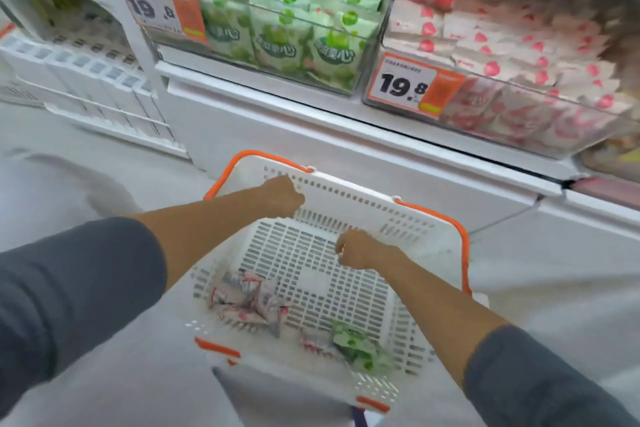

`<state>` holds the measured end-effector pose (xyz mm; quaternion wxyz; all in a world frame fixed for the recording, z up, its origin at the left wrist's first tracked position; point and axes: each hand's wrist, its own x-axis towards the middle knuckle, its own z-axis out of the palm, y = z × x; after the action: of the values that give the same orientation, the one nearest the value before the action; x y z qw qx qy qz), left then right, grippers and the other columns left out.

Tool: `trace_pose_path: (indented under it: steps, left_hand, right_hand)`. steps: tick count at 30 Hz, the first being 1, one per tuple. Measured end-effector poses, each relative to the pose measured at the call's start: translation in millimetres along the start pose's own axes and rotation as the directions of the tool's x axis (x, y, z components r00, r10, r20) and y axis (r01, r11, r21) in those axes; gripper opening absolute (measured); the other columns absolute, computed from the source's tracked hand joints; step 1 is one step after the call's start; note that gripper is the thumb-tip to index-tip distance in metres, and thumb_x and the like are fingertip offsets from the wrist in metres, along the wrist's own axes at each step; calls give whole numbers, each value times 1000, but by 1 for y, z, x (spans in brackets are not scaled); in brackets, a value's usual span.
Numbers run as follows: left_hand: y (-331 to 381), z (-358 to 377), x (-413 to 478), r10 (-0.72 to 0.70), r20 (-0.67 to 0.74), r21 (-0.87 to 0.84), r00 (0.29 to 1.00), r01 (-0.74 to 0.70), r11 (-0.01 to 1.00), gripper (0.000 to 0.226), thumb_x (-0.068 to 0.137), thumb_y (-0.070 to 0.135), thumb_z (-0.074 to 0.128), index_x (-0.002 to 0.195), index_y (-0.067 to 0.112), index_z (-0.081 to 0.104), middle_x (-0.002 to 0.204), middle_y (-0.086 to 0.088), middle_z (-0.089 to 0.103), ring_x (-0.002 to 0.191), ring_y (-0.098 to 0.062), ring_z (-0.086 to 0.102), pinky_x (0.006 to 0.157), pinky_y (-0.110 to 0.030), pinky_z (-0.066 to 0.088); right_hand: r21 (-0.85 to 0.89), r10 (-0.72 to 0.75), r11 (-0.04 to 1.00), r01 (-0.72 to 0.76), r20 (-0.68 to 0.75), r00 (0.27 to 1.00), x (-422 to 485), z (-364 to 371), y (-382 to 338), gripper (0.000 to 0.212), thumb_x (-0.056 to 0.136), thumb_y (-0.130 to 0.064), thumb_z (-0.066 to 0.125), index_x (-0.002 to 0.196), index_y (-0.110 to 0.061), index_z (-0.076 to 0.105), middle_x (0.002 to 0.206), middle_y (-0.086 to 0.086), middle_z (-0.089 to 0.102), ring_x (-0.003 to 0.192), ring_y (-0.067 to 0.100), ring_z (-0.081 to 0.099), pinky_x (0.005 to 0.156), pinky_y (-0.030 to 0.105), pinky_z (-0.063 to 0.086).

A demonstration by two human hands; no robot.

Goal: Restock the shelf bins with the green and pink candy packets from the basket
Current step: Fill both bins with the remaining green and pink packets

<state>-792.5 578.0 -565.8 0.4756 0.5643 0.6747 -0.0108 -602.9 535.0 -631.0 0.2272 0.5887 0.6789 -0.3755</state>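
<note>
White slotted plastic basket point(363, 204), orange-handled: left grip point(282, 197) clasped its far rim, seemingly steadying; right grip point(356, 250) hung clenched, apparently empty, inside.

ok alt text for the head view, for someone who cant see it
A person's left hand and right hand, fingers curled, reach over an orange-handled white basket holding a few pink packets and a green packet. Above it sit a green candy bin and a pink candy bin.
</note>
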Motion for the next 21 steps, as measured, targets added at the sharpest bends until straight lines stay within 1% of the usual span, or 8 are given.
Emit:
trace_pose_path:
  steps: [1,3,5,6,10,15,19,21]
  left_hand:
    - [1,7,3,-20,33,2,999,20,1000,20,92,14,50,86,2,65,86,-16,69,61,-21,54,53,-24,42]
    - [4,17,11,-32,64,-3,997,32,999,25,92,14,51,94,-6,66,80,-15,68,65,-24,56,57,-27,44]
    - [6,25,15,-24,87,26,996,22,999,24,93,15,52,91,-5,65,77,-13,67,65,-24,57,57,-27,45]
    - [6,29,15,-32,105,51,994,26,998,21,95,14,52,90,-3,63,75,-12,66,64,-22,56,55,-26,44]
    - [3,38,14,-60,151,124,987,41,991,22,97,14,51,98,-4,63,79,-10,65,63,-19,56,53,-24,42]
    - [3,36,9,-25,157,108,987,8,994,26,97,14,51,104,-7,64,85,-13,68,68,-21,59,55,-24,45]
    - [5,32,4,14,172,148,985,-40,988,26,96,12,50,105,-7,64,100,-19,70,76,-23,61,57,-24,45]
    - [5,30,1,51,201,180,978,-88,980,24,96,11,50,105,-6,63,102,-20,68,81,-27,62,59,-25,44]
  right_hand:
    - [-46,50,998,-45,106,993,4,19,11,28,98,-13,51,71,-6,54,75,11,48,65,23,46,79,37,41]
    - [-81,153,987,-136,277,949,9,55,29,33,95,-35,58,74,-10,54,79,9,51,68,20,48,87,37,45]
    - [-147,185,979,-138,384,905,12,95,43,74,69,-69,66,122,-18,60,127,9,55,113,27,54,105,44,41]
    - [-188,210,972,-139,438,874,9,114,49,89,64,-71,67,136,-21,51,139,5,48,125,29,49,106,46,41]
    - [-110,192,980,-167,290,937,2,141,51,33,95,-14,50,127,-7,55,131,11,58,98,25,60,80,35,49]
    - [-229,197,967,-116,369,908,-7,130,48,83,85,-29,71,152,-18,25,155,4,31,136,29,39,106,43,42]
    - [-308,149,947,-86,186,971,-17,137,43,41,94,-8,50,134,-7,47,127,9,57,110,26,58,94,38,51]
    - [-168,127,980,-110,94,987,-12,101,33,34,95,-7,46,130,-5,49,125,10,58,106,25,58,89,35,50]
